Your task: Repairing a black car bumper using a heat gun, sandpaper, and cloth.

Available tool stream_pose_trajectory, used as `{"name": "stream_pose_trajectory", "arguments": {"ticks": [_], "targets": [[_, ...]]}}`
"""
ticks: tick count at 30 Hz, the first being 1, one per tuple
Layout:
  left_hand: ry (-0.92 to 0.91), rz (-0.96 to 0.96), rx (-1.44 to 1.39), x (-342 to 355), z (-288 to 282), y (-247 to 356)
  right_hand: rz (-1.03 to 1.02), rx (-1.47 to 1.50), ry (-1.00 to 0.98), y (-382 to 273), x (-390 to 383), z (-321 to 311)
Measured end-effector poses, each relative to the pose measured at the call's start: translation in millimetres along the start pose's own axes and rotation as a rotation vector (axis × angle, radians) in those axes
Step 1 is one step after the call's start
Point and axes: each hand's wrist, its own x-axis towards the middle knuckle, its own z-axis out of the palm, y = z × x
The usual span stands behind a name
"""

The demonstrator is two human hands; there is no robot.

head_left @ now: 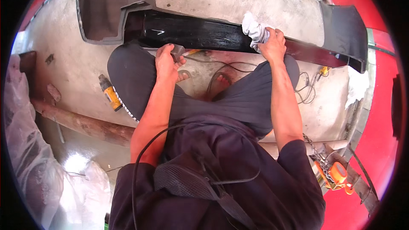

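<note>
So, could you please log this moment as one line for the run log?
left hand: holds small grey block | right hand: presses white cloth on glossy black panel | yellow power tool on floor

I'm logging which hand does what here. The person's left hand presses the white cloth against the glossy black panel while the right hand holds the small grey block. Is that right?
Not quite: the hands are swapped. In the head view the right hand presses the white cloth against the glossy black panel, while the left hand holds the small grey block.

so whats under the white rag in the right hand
The white rag is pressed by the right hand onto the glossy black panel. The patch of panel directly beneath the rag is covered and cannot be seen.
</note>
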Motion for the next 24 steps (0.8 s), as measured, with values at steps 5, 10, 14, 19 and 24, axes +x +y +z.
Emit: {"name": "stream_pose_trajectory", "arguments": {"ticks": [5, 10, 14, 19, 24], "targets": [[-0.031, 0.200, 0.312, 9, 6, 29, -0.131, 0.128, 0.245, -7, -19, -6], [0.014, 0.331, 0.539, 12, 14, 63, -0.357, 0.502, 0.122, -57, -1, -9], [-0.044, 0.272, 0.638, 5, 27, 57, -0.580, 0.434, -0.380, -130, 58, 1], [-0.045, 0.126, 0.486, 5, 36, 15, -0.794, 0.110, -0.928, -208, 102, 49], [-0.008, 0.116, 0.434, 4, 45, 14, -0.737, 0.220, -1.044, -230, 100, 72]]}}
